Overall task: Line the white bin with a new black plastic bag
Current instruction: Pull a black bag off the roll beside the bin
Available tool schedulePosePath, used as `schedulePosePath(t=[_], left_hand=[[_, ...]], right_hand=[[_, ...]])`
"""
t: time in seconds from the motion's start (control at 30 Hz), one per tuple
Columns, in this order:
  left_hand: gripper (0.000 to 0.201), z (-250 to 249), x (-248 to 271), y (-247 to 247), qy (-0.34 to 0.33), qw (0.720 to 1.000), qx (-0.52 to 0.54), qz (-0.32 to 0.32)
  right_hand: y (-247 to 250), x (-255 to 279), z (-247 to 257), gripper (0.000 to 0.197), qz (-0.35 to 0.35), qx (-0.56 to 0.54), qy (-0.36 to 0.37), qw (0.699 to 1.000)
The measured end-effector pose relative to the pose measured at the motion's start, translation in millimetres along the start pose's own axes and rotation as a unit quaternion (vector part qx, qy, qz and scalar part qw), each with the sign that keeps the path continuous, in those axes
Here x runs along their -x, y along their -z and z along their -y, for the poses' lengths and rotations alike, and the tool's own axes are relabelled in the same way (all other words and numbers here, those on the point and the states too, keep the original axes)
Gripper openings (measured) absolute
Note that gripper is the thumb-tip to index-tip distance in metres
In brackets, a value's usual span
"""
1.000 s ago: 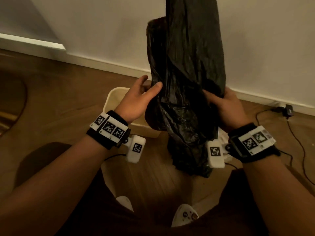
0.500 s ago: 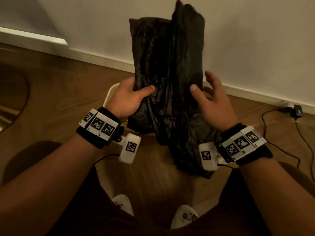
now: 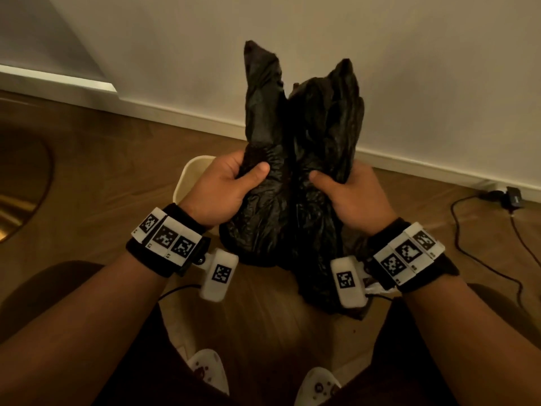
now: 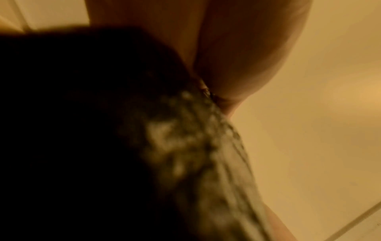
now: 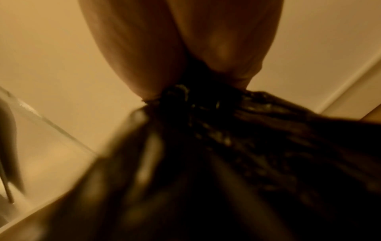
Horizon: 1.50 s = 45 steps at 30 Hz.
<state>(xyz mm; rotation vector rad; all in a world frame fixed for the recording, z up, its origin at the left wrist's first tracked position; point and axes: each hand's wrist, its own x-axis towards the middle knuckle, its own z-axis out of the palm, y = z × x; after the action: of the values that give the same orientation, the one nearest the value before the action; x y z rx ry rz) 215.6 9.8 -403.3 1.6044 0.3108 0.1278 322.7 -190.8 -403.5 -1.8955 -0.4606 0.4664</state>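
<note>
While both hands [image 3: 222,186] grip it, the black bag [image 3: 295,159] rises above them.

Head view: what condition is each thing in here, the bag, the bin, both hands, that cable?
black bag: crumpled, bunched, held up above the bin, not in it.
white bin: upright on the floor, unlined, mostly hidden.
left hand: grips the bag.
right hand: grips the bag.
cable: lies loose on the floor.

Both forearms reach forward, wrists banded. The left hand [image 3: 218,190], at about 10 o'clock from the view's centre, curls its fingers round a gathered fold of black plastic bag [image 3: 295,171], thumb on top. The right hand [image 3: 355,197], at 2 o'clock, grips the neighbouring fold likewise, thumb pointing inward.
</note>
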Motion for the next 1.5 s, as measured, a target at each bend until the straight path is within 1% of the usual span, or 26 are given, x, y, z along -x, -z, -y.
schedulePosePath(t=[0.07,0.13,0.3,0.43,0.5,0.63,0.73,0.83,0.93,1.0,1.03,1.07,1.1,1.13,1.17,1.2,1.23,1.27,1.3,1.33,1.37,1.4,1.43,1.47,1.5], left_hand=[[0.013,1.5,-3.6,8.6,-0.012,0.999,-0.021,-0.043],[0.013,-0.3,-5.8,16.9,-0.025,0.996,-0.049,-0.076],[0.019,-2.1,-7.3,36.8,-0.042,0.983,-0.081,-0.16],[0.019,0.7,-6.8,49.3,-0.024,0.979,-0.081,-0.187],[0.019,2.4,-6.6,51.9,-0.017,0.978,-0.088,-0.187],[0.025,10.8,-6.4,58.1,0.002,0.977,-0.099,-0.188],[0.019,15.3,-6.7,62.9,0.014,0.978,-0.106,-0.181],[0.019,18.4,-8.8,70.6,0.033,0.972,-0.119,-0.197],[0.02,20.8,-11.9,79.4,0.038,0.965,-0.143,-0.218],[0.022,20.4,-14.3,83.4,0.021,0.955,-0.155,-0.253],[0.027,19.5,-14.7,84.0,0.005,0.948,-0.159,-0.275],[0.034,18.2,-13.9,82.4,-0.017,0.943,-0.163,-0.29],[0.039,16.3,-12.1,78.0,-0.039,0.938,-0.18,-0.292],[0.042,14.0,-8.6,71.3,-0.066,0.936,-0.21,-0.276],[0.043,11.2,-4.0,61.7,-0.095,0.935,-0.243,-0.239],[0.046,9.6,0.4,52.1,-0.126,0.938,-0.267,-0.182],[0.05,7.4,5.0,41.4,-0.152,0.941,-0.281,-0.111],[0.058,6.5,8.8,31.6,-0.166,0.941,-0.292,-0.039],[0.068,6.0,12.1,22.4,-0.169,0.937,-0.304,0.023],[0.078,5.9,14.8,13.9,-0.164,0.93,-0.32,0.072],[0.085,7.2,16.1,6.6,-0.155,0.922,-0.338,0.105],[0.088,8.5,17.0,0.0,-0.151,0.914,-0.356,0.122],[0.085,10.9,16.4,-4.5,-0.153,0.908,-0.37,0.122],[0.077,13.2,15.8,-8.0,-0.159,0.907,-0.375,0.111],[0.068,14.7,15.4,-10.4,-0.162,0.911,-0.368,0.094]], right_hand=[[14.7,-4.7,-2.2,0.023,-0.038,0.012,-0.013,0.999],[27.1,-9.0,-3.7,0.027,-0.07,0.008,-0.023,0.997],[52.1,-14.5,-6.0,0.03,-0.121,-0.015,-0.026,0.992],[70.9,-16.2,-10.4,0.016,-0.155,-0.024,-0.041,0.987],[75.7,-16.5,-10.5,0.011,-0.158,-0.048,-0.049,0.985],[77.8,-19.1,-12.8,0.02,-0.148,-0.069,-0.065,0.984],[80.9,-19.1,-14.6,0.018,-0.141,-0.073,-0.077,0.984],[80.9,-18.2,-12.6,0.015,-0.138,-0.086,-0.081,0.983],[75.5,-19.6,-11.6,0.012,-0.139,-0.11,-0.083,0.981],[71.0,-22.7,-15.0,0.01,-0.149,-0.137,-0.101,0.974],[68.7,-24.1,-16.4,0.009,-0.153,-0.152,-0.117,0.969],[65.8,-25.9,-18.9,0.011,-0.153,-0.166,-0.136,0.965],[62.7,-27.5,-21.1,0.017,-0.148,-0.178,-0.155,0.96],[59.2,-28.6,-23.0,0.023,-0.138,-0.193,-0.172,0.956],[54.8,-29.9,-23.9,0.029,-0.128,-0.213,-0.189,0.95],[50.2,-31.1,-24.6,0.033,-0.117,-0.24,-0.207,0.941],[45.9,-32.2,-24.2,0.035,-0.103,-0.266,-0.226,0.931],[41.5,-33.2,-23.1,0.035,-0.084,-0.293,-0.242,0.921],[37.5,-33.6,-21.2,0.036,-0.059,-0.316,-0.253,0.912],[33.7,-33.5,-18.9,0.036,-0.034,-0.339,-0.258,0.904],[30.1,-32.8,-16.1,0.037,-0.012,-0.359,-0.259,0.897],[27.3,-32.0,-14.4,0.038,0.004,-0.381,-0.255,0.889],[25.3,-31.2,-12.6,0.04,0.013,-0.397,-0.248,0.884],[24.0,-30.2,-10.8,0.042,0.022,-0.415,-0.237,0.878],[23.3,-28.0,-7.5,0.046,0.042,-0.43,-0.22,0.875]])
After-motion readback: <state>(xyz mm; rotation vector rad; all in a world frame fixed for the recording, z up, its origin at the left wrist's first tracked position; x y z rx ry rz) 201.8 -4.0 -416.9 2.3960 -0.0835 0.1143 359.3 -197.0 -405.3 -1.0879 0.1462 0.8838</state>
